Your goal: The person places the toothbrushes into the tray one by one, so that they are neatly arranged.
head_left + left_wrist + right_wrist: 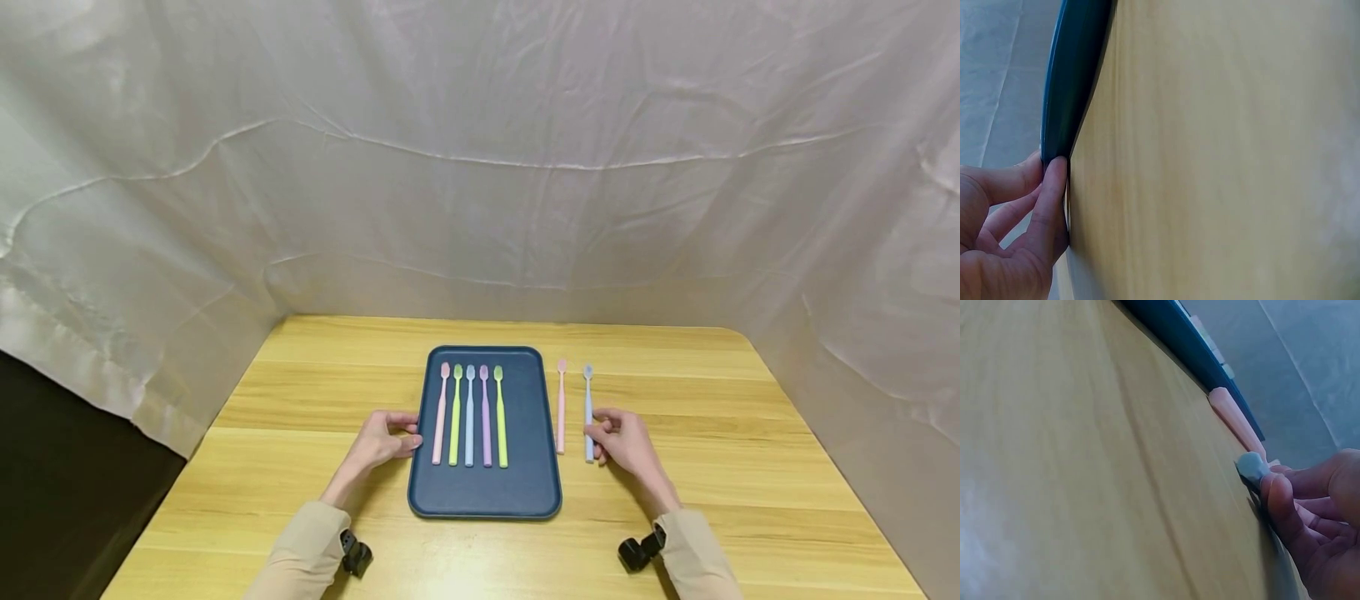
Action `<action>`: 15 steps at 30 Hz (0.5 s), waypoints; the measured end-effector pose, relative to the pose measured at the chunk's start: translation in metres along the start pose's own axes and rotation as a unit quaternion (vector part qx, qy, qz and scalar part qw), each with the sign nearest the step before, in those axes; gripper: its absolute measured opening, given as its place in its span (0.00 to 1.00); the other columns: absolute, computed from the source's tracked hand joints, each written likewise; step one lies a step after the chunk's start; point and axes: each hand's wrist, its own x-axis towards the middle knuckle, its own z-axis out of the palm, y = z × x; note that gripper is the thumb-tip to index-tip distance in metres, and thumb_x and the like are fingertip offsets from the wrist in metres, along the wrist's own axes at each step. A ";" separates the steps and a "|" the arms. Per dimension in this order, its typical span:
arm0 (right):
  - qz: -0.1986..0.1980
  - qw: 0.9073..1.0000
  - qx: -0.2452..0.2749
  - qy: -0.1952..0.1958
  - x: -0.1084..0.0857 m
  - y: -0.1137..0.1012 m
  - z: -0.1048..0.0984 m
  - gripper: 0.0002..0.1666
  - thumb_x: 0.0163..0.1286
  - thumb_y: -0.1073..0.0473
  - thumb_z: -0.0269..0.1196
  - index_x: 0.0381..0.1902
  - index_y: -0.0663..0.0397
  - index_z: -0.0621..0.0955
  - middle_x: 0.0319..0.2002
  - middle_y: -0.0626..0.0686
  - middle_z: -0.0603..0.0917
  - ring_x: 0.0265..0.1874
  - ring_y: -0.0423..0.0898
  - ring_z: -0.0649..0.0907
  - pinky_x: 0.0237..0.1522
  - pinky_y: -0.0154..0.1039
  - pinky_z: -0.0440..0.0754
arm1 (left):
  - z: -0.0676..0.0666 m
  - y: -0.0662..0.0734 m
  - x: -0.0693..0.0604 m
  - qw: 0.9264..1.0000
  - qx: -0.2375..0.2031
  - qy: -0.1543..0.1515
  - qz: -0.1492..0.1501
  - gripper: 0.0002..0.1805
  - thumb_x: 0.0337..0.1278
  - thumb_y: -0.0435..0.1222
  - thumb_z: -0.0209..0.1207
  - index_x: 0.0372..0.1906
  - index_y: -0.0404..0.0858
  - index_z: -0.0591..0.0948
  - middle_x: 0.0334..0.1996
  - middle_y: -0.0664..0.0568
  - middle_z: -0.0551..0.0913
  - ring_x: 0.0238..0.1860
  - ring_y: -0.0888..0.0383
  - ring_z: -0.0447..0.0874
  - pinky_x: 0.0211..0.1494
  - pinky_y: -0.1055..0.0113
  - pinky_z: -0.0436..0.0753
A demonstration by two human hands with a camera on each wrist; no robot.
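My left hand [387,439] is at the left side of a dark blue tray [480,498]. In the left wrist view its thumb and a finger pinch the tray's edge. On the tray several toothbrushes lie side by side, heads away from me: pink [439,425], green [454,425], light blue [469,425], purple [486,425] and yellow-green [502,425]. To the tray's right, my right hand [624,442] pinches the handle of another light blue toothbrush [588,400]. Between that brush and the tray lies a second pink toothbrush [561,408], its handle end close to the rim.
Everything stands on a wood-grain table [300,375]. Pale cloth [480,208] hangs behind and along both sides of it. Each wrist carries a small black camera, one on the left [356,554] and one on the right [637,554].
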 end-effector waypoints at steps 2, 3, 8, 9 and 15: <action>0.005 1.000 -0.003 0.001 0.001 0.000 -0.001 0.26 0.69 0.69 0.63 0.61 0.78 0.74 0.27 0.55 0.81 0.15 0.40 0.80 0.16 0.37 0.86 | 0.000 0.000 0.000 1.000 0.000 0.000 0.001 0.24 0.54 0.20 0.65 0.58 0.19 0.78 0.44 0.33 0.84 0.35 0.57 0.86 0.43 0.61 0.93; 0.006 1.000 -0.006 0.003 0.001 0.000 -0.001 0.26 0.69 0.68 0.64 0.61 0.77 0.74 0.27 0.55 0.81 0.15 0.41 0.80 0.16 0.37 0.86 | 0.000 0.000 0.000 1.000 0.000 0.002 0.000 0.23 0.54 0.20 0.65 0.57 0.20 0.78 0.43 0.34 0.84 0.35 0.56 0.86 0.42 0.61 0.93; 0.003 0.999 -0.024 0.021 0.009 0.001 -0.002 0.26 0.69 0.63 0.65 0.61 0.74 0.76 0.26 0.53 0.81 0.15 0.40 0.79 0.15 0.35 0.85 | 0.000 0.000 0.001 1.000 0.000 0.008 -0.001 0.23 0.54 0.20 0.65 0.57 0.20 0.79 0.43 0.34 0.84 0.35 0.56 0.86 0.42 0.61 0.93; 0.001 0.999 -0.028 0.024 0.011 0.001 -0.002 0.26 0.69 0.63 0.65 0.60 0.74 0.76 0.26 0.53 0.81 0.15 0.40 0.79 0.15 0.35 0.85 | 0.000 0.000 0.001 1.000 -0.003 0.009 -0.004 0.23 0.53 0.20 0.65 0.57 0.21 0.79 0.43 0.35 0.85 0.35 0.56 0.86 0.42 0.61 0.93; -0.009 0.998 -0.058 0.030 0.016 0.002 -0.003 0.26 0.66 0.59 0.68 0.57 0.70 0.79 0.23 0.53 0.82 0.14 0.42 0.79 0.13 0.34 0.81 | 0.001 0.000 0.000 1.000 -0.004 0.006 -0.003 0.23 0.54 0.20 0.65 0.57 0.20 0.79 0.43 0.34 0.84 0.35 0.56 0.86 0.43 0.61 0.93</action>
